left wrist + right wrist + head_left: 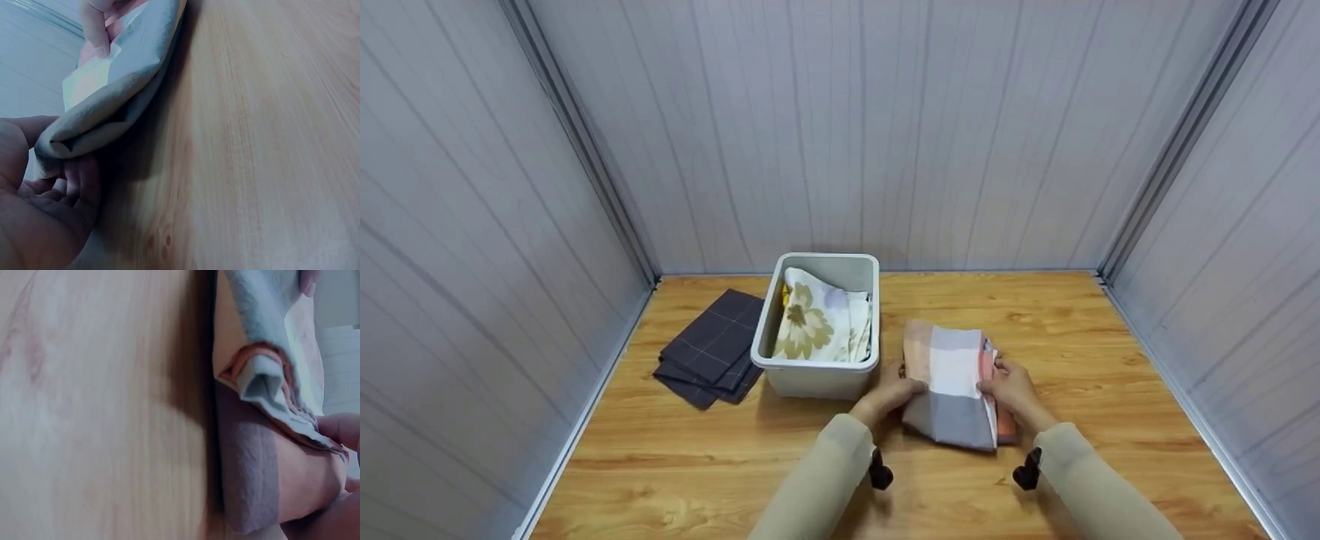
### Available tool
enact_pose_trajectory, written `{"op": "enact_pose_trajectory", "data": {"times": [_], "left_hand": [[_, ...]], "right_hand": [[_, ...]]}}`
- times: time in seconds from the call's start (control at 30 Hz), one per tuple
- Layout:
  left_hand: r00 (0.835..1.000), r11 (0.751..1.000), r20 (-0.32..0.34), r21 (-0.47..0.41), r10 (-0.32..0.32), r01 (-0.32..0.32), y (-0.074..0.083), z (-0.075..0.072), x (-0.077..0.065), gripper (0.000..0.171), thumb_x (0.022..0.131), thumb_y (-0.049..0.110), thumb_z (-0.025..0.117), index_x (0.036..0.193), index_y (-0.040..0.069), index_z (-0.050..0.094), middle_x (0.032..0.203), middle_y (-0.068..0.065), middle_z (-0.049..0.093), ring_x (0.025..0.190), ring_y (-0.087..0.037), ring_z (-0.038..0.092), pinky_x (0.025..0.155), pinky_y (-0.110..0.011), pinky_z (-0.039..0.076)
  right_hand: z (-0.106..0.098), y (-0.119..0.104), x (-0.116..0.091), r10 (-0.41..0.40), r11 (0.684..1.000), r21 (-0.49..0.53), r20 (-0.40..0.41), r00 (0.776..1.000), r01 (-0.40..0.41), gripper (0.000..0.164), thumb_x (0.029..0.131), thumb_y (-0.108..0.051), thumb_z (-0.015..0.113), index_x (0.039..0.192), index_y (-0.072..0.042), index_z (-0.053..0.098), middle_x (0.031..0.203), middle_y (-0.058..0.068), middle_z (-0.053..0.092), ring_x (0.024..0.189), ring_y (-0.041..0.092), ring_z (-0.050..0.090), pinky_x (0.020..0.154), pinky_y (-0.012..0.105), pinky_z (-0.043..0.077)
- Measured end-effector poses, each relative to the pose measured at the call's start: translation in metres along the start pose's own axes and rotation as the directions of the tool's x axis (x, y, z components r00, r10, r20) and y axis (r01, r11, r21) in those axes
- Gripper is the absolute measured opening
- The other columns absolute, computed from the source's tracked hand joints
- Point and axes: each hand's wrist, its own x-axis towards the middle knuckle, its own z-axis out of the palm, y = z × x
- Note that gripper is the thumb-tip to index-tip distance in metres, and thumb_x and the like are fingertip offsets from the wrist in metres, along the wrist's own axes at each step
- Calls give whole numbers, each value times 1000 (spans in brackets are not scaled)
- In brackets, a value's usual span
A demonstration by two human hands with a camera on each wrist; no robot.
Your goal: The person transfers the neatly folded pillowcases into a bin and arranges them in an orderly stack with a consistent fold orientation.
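A folded checked cloth in white, grey, peach and orange lies on the wooden table to the right of the bin. My left hand grips its left edge, thumb on top and fingers tucked beneath, as the left wrist view shows at the cloth's rolled fold. On the opposite side my right hand pinches the right edge, where layered hems and an orange strip show. In the right wrist view the cloth's layers stand out loosely, the fingertips partly hidden behind them.
A pale plastic bin stands left of the cloth, holding a flowered cloth and other fabric. Dark checked cloths lie folded beside it on the left. Panel walls enclose the table at the back and sides.
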Motion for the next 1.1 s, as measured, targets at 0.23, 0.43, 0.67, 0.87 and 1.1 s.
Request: {"op": "enact_pose_trajectory", "data": {"times": [0.23,0.43,0.67,0.87,1.1], "left_hand": [[1000,1000,-9,-5,1,-1,3,1,-2,78,80,4,74,153,-8,48,148,-25,58,135,-34,58,118,-45,49],[1000,1000,-14,8,9,-9,4,0,-3,81,79,-3,74,155,-7,46,153,-25,55,140,-35,54,122,-48,45],[997,994,9,71,81,-82,9,-3,1,74,76,-7,76,147,-4,55,133,-17,64,120,-25,59,111,-41,53],[997,996,24,49,79,-80,15,-6,4,65,76,-9,74,139,-2,57,128,-15,61,117,-24,57,109,-41,53],[995,995,23,23,97,-97,26,-10,1,68,75,-9,73,141,-1,56,129,-15,61,115,-24,59,104,-38,53]], "right_hand": [[0,-1,-3,-46,999,27,8,999,45,78,87,1,72,156,16,39,154,43,47,135,43,54,108,42,50],[0,0,-3,-76,995,67,6,997,75,74,88,7,71,155,15,40,152,43,49,136,45,55,98,31,53],[-2,-4,-2,-89,990,113,7,996,87,69,88,11,70,151,14,44,146,41,56,114,29,65,79,21,54],[-5,-9,-1,-109,991,81,-3,994,108,68,88,10,72,150,14,47,147,41,56,123,34,61,86,20,53],[-11,-19,-3,-122,992,43,2,993,122,67,91,6,73,151,13,46,147,41,56,123,36,63,84,19,52]]}}
